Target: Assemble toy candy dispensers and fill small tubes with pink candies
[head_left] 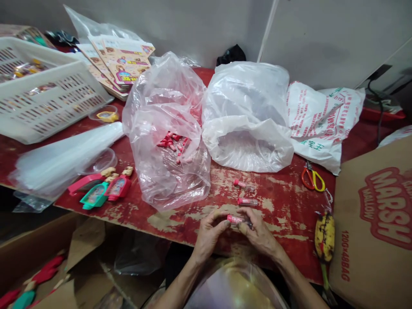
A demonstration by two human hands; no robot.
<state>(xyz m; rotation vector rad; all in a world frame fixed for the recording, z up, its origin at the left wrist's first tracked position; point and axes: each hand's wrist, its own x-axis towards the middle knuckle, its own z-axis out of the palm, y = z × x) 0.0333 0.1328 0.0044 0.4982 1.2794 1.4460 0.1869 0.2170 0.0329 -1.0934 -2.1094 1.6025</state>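
Observation:
Near the table's front edge, my left hand [210,231] pinches the pink end of a small tube [235,219]. My right hand [257,231] grips the clear end of that same tube, which lies roughly level between both hands. Just beyond my fingers rest two similar tubes with pink ends, one nearer [247,201] and one farther [243,185]. To the left, a clear plastic bag [167,180] lies open with small pink and red pieces [172,142] in it. Behind the tubes stands a white plastic bag [247,94] with its mouth facing me; its contents are hidden.
Red and green toy pieces [107,189] lie at the left, near plastic sleeves [67,154] and a white basket [54,98]. On the right are scissors [313,178], a spotted banana [324,238] and a large carton [354,266]. Printed cards [120,64] stand at the back.

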